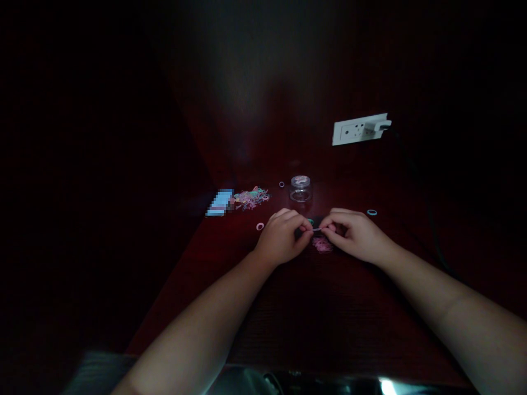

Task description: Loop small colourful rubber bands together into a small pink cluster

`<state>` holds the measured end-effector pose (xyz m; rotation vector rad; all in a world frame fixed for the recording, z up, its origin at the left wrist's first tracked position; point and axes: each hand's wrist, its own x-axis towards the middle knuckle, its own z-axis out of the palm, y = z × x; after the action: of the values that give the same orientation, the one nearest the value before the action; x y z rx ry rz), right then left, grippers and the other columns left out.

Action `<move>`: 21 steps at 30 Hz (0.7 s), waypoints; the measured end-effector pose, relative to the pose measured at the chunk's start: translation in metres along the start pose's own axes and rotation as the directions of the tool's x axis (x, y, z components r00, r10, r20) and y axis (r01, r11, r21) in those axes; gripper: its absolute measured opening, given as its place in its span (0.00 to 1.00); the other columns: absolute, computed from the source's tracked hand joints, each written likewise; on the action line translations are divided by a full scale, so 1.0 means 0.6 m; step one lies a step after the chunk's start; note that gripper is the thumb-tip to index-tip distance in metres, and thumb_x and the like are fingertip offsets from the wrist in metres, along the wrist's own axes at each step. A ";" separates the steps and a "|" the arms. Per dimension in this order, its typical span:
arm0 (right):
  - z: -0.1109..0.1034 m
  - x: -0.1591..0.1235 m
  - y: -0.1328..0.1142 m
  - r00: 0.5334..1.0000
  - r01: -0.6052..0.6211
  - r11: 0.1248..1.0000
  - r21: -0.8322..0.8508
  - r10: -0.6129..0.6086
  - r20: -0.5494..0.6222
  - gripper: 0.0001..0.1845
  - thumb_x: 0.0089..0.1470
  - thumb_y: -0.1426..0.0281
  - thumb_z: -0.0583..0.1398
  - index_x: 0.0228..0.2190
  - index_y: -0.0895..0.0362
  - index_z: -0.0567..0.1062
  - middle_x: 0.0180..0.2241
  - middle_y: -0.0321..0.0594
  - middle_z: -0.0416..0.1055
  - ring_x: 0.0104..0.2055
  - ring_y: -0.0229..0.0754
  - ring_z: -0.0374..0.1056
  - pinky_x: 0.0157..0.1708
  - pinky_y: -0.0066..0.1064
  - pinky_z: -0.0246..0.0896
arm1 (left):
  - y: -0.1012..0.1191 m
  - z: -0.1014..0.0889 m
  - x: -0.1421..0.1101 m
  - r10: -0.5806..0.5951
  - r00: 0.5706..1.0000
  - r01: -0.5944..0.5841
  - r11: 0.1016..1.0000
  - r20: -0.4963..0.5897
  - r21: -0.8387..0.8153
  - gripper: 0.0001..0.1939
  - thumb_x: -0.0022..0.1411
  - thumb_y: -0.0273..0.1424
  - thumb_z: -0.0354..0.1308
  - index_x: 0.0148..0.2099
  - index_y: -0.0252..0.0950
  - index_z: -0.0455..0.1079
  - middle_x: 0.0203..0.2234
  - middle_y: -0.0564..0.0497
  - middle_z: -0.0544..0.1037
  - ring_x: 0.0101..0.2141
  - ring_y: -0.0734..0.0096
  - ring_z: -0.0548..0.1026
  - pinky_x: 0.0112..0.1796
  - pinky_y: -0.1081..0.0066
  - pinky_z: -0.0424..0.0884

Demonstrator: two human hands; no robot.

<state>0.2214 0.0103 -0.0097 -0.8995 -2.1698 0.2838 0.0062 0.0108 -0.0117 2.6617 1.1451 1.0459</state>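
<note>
Both hands meet over the dark red table, pinching the two ends of one small pale hair band [316, 230]. My left hand [284, 235] closes thumb and fingers on its left end. On its right end my right hand [354, 233] does the same, fingers curled. Just below the fingertips lies a small pile of pink hair bands [322, 244]. Behind the fingertips a green band [310, 221] is partly hidden. A loose pale pink band [260, 226] rests left of my left hand.
A clear lidded jar [300, 190] stands behind the hands. A mixed heap of coloured bands [252, 197] lies beside a blurred bright phone-like rectangle [220, 202]. Single bands lie near the jar [281, 184] and at right, a blue band [371, 212]. A wall socket [358, 130] holds a plug with a cable.
</note>
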 end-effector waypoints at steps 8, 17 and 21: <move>-0.004 -0.001 0.009 1.000 -0.010 1.000 -0.011 0.010 0.027 0.06 0.56 0.72 0.60 0.28 0.56 0.77 0.25 0.36 0.66 0.27 0.38 0.63 0.30 0.30 0.57 | -0.003 0.001 0.000 0.015 1.000 -0.015 1.000 0.018 0.003 0.03 0.63 0.32 0.59 0.37 0.40 0.73 0.32 0.53 0.77 0.38 0.66 0.71 0.42 0.65 0.67; -0.003 -0.005 0.022 0.970 -0.054 0.994 -0.098 0.076 0.232 0.07 0.53 0.73 0.60 0.26 0.55 0.78 0.24 0.35 0.67 0.26 0.37 0.63 0.28 0.29 0.55 | -0.004 0.009 0.002 0.033 0.982 -0.034 0.999 0.186 0.001 0.03 0.62 0.31 0.59 0.36 0.40 0.74 0.32 0.53 0.78 0.38 0.66 0.72 0.43 0.64 0.67; -0.004 -0.005 0.020 0.965 -0.085 0.990 -0.108 0.109 0.237 0.07 0.53 0.73 0.60 0.26 0.55 0.78 0.24 0.35 0.68 0.25 0.36 0.63 0.28 0.29 0.55 | -0.003 0.008 0.002 0.023 0.978 -0.024 1.000 0.208 0.004 0.04 0.62 0.32 0.59 0.36 0.40 0.75 0.31 0.53 0.78 0.37 0.66 0.72 0.43 0.64 0.67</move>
<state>0.2308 0.0170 -0.0149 -1.0760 -2.3841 0.3544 0.0088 0.0139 -0.0150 2.7169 1.0796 0.7442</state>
